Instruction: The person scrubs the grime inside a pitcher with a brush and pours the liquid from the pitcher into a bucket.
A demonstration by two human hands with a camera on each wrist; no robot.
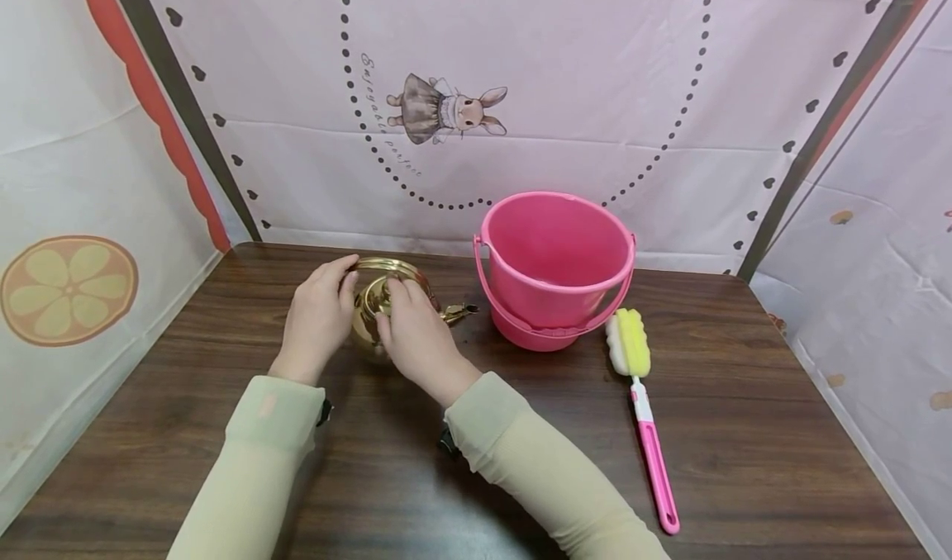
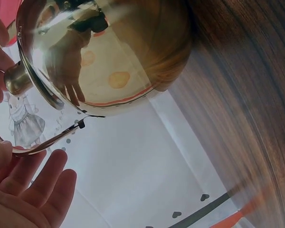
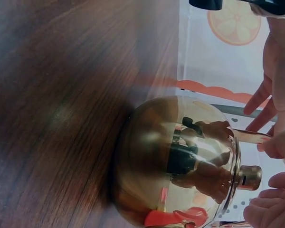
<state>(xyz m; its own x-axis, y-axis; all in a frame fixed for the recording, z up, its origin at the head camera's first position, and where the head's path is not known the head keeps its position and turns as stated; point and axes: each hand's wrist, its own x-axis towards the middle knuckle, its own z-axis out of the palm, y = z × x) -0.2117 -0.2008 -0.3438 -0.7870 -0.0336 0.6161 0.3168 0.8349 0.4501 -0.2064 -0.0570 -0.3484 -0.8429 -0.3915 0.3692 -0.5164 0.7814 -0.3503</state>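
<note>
Head view: glossy, round metal teapot (image 1: pixel 366 329), wood-grained table (image 1: pixel 387 486)

- "Enjoyable", in thin, dark, slanted script on the pale pink backdrop (image 1: pixel 580 73), running downward beside the printed rabbit (image 1: pixel 424 110) in the head view.
- "perfect", in the same script (image 1: pixel 409 163), below the rabbit and following the curve of the dotted line (image 1: pixel 347 68).
- In the left wrist view, the script beside the rabbit is too small to read.

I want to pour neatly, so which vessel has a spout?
The gold kettle; its spout points toward the bucket, which has none.
</note>
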